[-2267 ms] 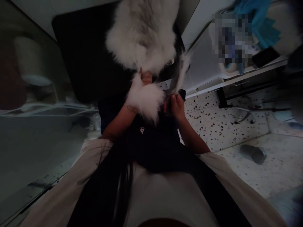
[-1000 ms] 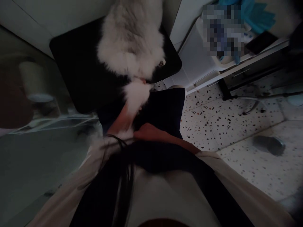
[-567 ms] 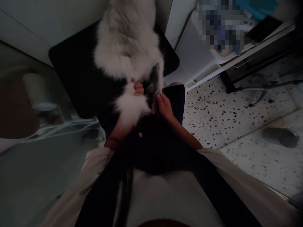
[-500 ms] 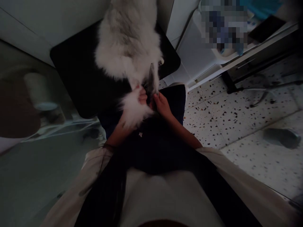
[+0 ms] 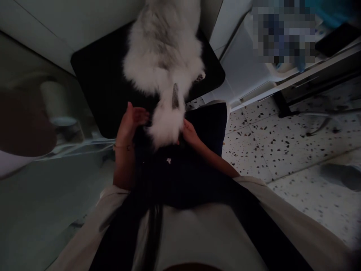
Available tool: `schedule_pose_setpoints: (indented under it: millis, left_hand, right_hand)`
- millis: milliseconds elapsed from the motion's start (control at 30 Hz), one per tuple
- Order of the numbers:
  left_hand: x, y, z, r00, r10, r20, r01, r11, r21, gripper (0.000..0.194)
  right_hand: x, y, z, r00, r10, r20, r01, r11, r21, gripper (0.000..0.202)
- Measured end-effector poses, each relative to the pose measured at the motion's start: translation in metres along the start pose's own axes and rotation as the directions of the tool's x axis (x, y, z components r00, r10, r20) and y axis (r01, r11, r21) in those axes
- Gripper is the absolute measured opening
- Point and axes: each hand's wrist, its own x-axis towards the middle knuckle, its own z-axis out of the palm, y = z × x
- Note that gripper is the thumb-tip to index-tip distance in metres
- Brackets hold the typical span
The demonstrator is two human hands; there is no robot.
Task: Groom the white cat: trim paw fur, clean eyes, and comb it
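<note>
A long-haired white and grey animal is on a black tabletop, its rear towards me and its head out of view. Its bushy white tail hangs over the table's near edge towards my lap. My left hand is held open just left of the tail, with nothing in it and its fingers apart from the fur. On the tail's right side, my right hand is closed on a metal comb. The comb's teeth show against the upper tail; its grip is hidden by fur.
One hind paw sticks out at the animal's right. A dark apron covers my lap. Right of the table stands a white cabinet with a tray of blurred items on it. Speckled floor tiles lie below, and glass is at left.
My left hand has let go of the tail, moved left and opened. The tail, earlier bent towards my left wrist, now hangs down over the comb. The view has shifted slightly.
</note>
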Motion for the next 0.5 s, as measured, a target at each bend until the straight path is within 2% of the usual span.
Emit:
schedule_pose_setpoints:
  millis: [67,133,200,267,333,367,433,500]
  left_hand:
    - [0.017,0.006,0.018,0.986,-0.121,0.119,0.137,0.981,-0.141,0.072]
    - [0.023,0.011,0.044,0.94,-0.172,0.295,0.242,0.945,-0.22,0.067]
    - [0.021,0.013,0.071,0.881,-0.172,0.44,0.297,0.926,-0.233,0.059]
    - [0.018,0.013,0.094,0.836,-0.135,0.532,0.315,0.912,-0.264,0.054]
    - [0.017,0.011,0.111,0.84,-0.09,0.535,0.304,0.895,-0.326,0.045]
    - [0.018,0.01,0.117,0.861,-0.074,0.504,0.285,0.889,-0.357,0.041]
    - [0.022,0.009,0.125,0.903,-0.063,0.425,0.247,0.886,-0.393,0.043]
    - [0.025,0.008,0.129,0.919,-0.055,0.391,0.224,0.888,-0.402,0.045]
  right_hand:
    - [-0.002,-0.003,-0.001,1.0,0.003,-0.029,-0.004,1.0,-0.012,0.071]
    - [-0.004,-0.004,-0.003,0.999,-0.001,-0.044,-0.001,1.0,-0.028,0.072]
    - [-0.007,-0.004,-0.006,0.999,-0.026,-0.04,0.023,0.998,-0.058,0.069]
    - [-0.009,-0.004,-0.011,0.997,-0.065,-0.044,0.059,0.989,-0.132,0.066]
    - [-0.012,-0.004,-0.017,0.991,-0.117,-0.061,0.099,0.966,-0.238,0.061]
    - [-0.013,-0.005,-0.02,0.988,-0.144,-0.056,0.122,0.947,-0.296,0.058]
    - [-0.016,-0.008,-0.024,0.985,-0.172,0.017,0.164,0.904,-0.396,0.051]
    - [-0.021,-0.012,-0.027,0.979,-0.147,0.139,0.194,0.874,-0.446,0.043]
